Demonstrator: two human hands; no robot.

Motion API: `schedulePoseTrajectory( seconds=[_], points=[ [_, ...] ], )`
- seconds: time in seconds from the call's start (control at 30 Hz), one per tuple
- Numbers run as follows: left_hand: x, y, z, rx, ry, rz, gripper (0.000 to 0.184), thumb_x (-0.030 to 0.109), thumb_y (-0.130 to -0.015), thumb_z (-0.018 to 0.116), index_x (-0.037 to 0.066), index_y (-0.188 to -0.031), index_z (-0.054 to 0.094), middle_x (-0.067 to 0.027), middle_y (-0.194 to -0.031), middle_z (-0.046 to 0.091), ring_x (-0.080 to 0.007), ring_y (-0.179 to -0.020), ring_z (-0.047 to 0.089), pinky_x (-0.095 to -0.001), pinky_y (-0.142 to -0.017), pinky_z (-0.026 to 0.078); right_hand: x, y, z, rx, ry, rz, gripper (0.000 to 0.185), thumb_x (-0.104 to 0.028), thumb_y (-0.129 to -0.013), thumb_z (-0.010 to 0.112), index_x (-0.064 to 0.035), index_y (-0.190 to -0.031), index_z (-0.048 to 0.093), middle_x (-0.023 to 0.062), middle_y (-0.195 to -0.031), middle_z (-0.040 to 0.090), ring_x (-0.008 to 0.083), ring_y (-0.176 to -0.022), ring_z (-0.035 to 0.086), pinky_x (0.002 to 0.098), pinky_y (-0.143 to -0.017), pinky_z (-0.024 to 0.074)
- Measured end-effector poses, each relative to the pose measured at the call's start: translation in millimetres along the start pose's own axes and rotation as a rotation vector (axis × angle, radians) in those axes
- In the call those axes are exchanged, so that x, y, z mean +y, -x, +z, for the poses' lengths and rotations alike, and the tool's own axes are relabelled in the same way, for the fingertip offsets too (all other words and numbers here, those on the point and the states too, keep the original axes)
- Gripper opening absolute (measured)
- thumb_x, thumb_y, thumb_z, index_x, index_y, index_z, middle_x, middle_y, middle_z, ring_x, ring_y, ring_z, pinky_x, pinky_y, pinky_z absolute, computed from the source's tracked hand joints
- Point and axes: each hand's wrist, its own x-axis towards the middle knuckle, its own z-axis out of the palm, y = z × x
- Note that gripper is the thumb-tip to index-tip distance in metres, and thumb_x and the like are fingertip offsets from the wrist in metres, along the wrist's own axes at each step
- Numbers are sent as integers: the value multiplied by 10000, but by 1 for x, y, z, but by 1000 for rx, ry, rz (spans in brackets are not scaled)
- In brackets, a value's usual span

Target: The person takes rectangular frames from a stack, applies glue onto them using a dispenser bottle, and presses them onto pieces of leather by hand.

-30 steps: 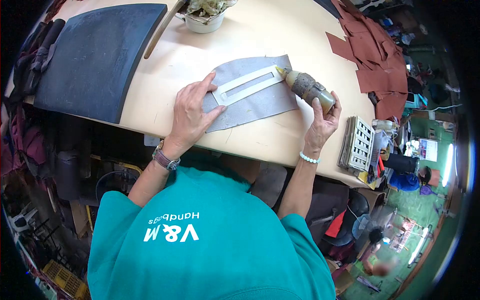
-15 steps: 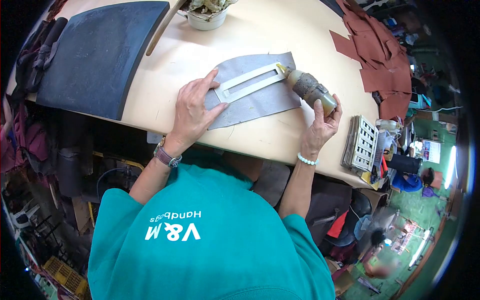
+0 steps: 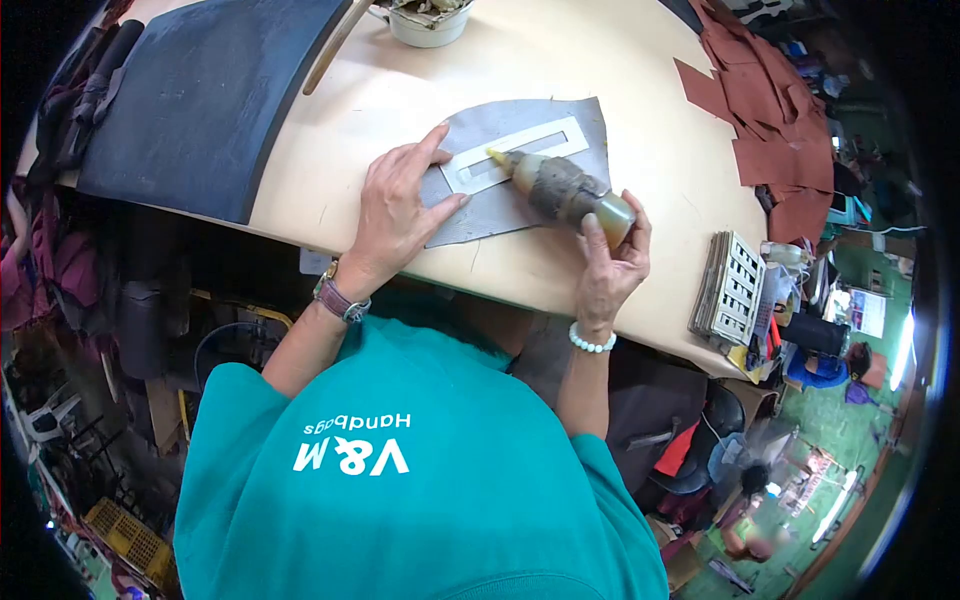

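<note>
A flat white rectangular frame (image 3: 570, 128) with a long slot lies on a grey leather piece (image 3: 480, 222). My left hand (image 3: 398, 205) rests at their left end, thumb and fingers spread apart; the thumb touches near the frame's lower left corner and a fingertip is at the leather's upper left edge. In my right hand (image 3: 612, 262) is a tilted squeeze bottle (image 3: 560, 188), wrapped in dark, grimy material around its middle. Its yellow nozzle (image 3: 496, 155) points left over the frame's upper long side. Whether the tip touches the frame, I cannot tell.
A large dark board (image 3: 200, 110) covers the table's left part. A white pot (image 3: 428, 28) stands at the back beside a wooden strip (image 3: 335, 50). Reddish-brown leather pieces (image 3: 785, 165) lie along the right edge. Slotted pale panels (image 3: 735, 285) are stacked at the front right.
My right hand has moved left with the bottle, carrying the nozzle from the frame's right end toward its left part. My left hand stays at the frame's left end.
</note>
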Motion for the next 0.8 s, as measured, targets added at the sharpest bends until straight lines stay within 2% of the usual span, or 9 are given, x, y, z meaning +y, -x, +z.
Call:
schedulePoseTrajectory(
  seconds=[0.23, 0.27, 0.37, 0.5, 0.7, 0.8],
  points=[
    [-1, 1, 1, -6, -6, 4, 783, 151, -656, 771, 44, -1348, 422, -97, -1008, 645, -260, -969, 579, -379, -884, 421, 1, 21, 15, -83, -21, 4, 514, 1, -773, 718, 20, -1234, 494, 72, -1048, 578, 136, -955, 564, 257, -845, 470],
    [-1, 1, 1, -8, -6, 5, 786, 150, -654, 772, 42, -1349, 420, -97, -1008, 645, -261, -971, 579, -379, -886, 420, -4, 18, 12, -59, -144, 100, 481, -7, -796, 694, 19, -1232, 492, 85, -1068, 584, 146, -960, 574, 264, -852, 477],
    [-2, 0, 2, -6, 15, 7, 778, 141, -656, 765, 45, -1345, 415, -95, -998, 638, -265, -962, 572, -387, -883, 410, 1, 1, -14, 77, -370, 150, 441, -11, -819, 667, 22, -1223, 493, 105, -1081, 589, 164, -963, 585, 280, -865, 486],
    [-1, 1, 1, -4, 2, -8, 769, 138, -660, 761, 54, -1342, 416, -88, -1000, 636, -260, -956, 568, -391, -887, 407, 0, -19, -45, 233, -149, -26, 435, -5, -819, 668, 20, -1215, 489, 112, -1081, 581, 165, -971, 579, 282, -884, 480],
    [0, 1, 1, -11, -2, -23, 765, 142, -656, 764, 74, -1339, 426, -78, -1001, 637, -255, -963, 565, -387, -893, 407, 5, -31, -51, 251, -36, -80, 443, 3, -804, 686, 21, -1203, 494, 94, -1071, 560, 143, -965, 552, 267, -864, 471],
    [2, 0, -1, -37, -26, -39, 777, 147, -662, 766, 38, -1349, 422, -86, -1017, 652, -245, -995, 573, -371, -911, 408, 8, -33, -51, 248, -21, -95, 437, 5, -806, 683, 19, -1201, 498, 95, -1078, 561, 142, -970, 553, 267, -867, 468]
  ],
)
